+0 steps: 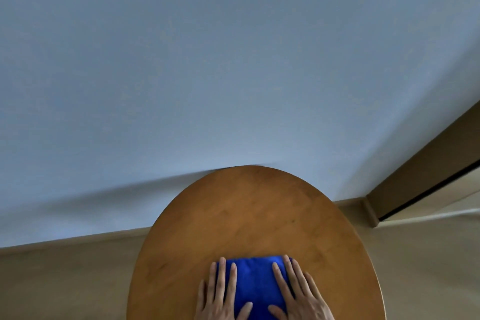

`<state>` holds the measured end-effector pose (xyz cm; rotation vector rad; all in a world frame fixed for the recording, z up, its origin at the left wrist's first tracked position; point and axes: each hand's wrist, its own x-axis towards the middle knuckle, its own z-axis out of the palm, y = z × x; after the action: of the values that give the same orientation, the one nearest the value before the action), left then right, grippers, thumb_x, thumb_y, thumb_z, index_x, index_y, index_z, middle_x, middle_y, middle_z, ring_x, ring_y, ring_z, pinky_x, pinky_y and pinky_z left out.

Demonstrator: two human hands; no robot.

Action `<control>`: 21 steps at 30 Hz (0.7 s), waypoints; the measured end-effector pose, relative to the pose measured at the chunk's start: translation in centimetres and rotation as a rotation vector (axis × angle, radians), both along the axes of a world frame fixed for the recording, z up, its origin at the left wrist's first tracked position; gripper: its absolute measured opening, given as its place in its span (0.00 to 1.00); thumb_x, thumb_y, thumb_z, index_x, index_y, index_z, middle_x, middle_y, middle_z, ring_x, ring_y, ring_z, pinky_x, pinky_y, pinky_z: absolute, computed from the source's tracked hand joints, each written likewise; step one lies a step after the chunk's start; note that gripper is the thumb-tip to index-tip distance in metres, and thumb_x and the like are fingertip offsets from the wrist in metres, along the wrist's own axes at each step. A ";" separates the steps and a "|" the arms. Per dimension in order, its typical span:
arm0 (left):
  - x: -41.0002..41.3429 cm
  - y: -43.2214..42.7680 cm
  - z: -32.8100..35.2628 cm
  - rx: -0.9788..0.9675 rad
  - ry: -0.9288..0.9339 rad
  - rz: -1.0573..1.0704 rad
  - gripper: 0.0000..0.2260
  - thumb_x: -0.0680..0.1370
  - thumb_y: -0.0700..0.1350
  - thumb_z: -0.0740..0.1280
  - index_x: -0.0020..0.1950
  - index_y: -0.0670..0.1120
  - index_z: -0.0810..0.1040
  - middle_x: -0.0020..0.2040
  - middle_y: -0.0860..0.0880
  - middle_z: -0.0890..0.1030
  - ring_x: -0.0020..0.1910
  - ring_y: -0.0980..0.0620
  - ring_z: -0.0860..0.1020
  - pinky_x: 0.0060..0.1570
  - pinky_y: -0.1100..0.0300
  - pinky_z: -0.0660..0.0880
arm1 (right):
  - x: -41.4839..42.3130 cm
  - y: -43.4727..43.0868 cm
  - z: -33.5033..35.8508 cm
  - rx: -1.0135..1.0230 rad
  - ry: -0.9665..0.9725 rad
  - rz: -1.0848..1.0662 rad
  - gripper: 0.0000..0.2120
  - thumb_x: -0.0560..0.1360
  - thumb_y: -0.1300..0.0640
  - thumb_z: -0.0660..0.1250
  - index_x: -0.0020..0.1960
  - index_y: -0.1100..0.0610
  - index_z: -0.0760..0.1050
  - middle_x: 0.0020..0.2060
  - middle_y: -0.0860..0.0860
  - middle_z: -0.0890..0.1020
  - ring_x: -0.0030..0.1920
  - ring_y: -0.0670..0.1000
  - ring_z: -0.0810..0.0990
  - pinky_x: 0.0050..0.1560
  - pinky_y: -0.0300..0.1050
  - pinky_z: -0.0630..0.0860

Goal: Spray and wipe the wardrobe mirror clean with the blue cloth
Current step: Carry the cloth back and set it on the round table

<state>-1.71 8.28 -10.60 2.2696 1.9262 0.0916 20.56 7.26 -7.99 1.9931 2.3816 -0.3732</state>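
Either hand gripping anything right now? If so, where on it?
Nothing gripped. The left hand and right hand lie flat, fingers straight, on the folded blue cloth, one along each side, on the round wooden table.

Round wooden tabletop [259, 215], warm brown with faint grain, filling the lower middle of the view, far edge just beside a plain pale blue-grey wall [207, 59]. Soft shadow [124, 192] on the wall left of that edge. Tan skirting board [78, 243] along the foot of the wall, beige floor [65, 288] below it on both sides of the tabletop. At far right, a brown door frame [428, 166] with a dark narrow gap [441, 186] along it
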 end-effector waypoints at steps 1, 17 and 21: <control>0.0 -0.1 0.2 -0.005 0.013 0.010 0.38 0.78 0.71 0.47 0.79 0.48 0.63 0.79 0.45 0.69 0.83 0.51 0.43 0.58 0.42 0.75 | 0.1 0.0 -0.1 -0.012 -0.017 -0.006 0.40 0.75 0.27 0.50 0.78 0.52 0.58 0.76 0.55 0.62 0.79 0.52 0.51 0.64 0.49 0.63; 1.2 -0.9 2.3 -0.133 -0.006 -0.048 0.34 0.83 0.63 0.50 0.78 0.40 0.67 0.80 0.42 0.66 0.79 0.47 0.61 0.76 0.51 0.49 | -1.4 -0.8 0.0 -0.038 -0.008 -0.026 0.37 0.78 0.33 0.52 0.78 0.57 0.61 0.78 0.56 0.61 0.76 0.54 0.64 0.73 0.51 0.49; 1.1 -0.9 2.5 -0.160 0.002 -0.049 0.35 0.84 0.63 0.43 0.79 0.40 0.67 0.80 0.41 0.65 0.79 0.45 0.63 0.76 0.50 0.48 | -1.4 -0.8 0.2 -0.059 -0.027 -0.030 0.37 0.79 0.33 0.50 0.78 0.56 0.60 0.78 0.55 0.60 0.76 0.54 0.63 0.73 0.50 0.47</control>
<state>-0.59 7.41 -8.06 2.2111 1.8068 -0.0687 19.17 6.47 -7.83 1.9973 2.2995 -0.4098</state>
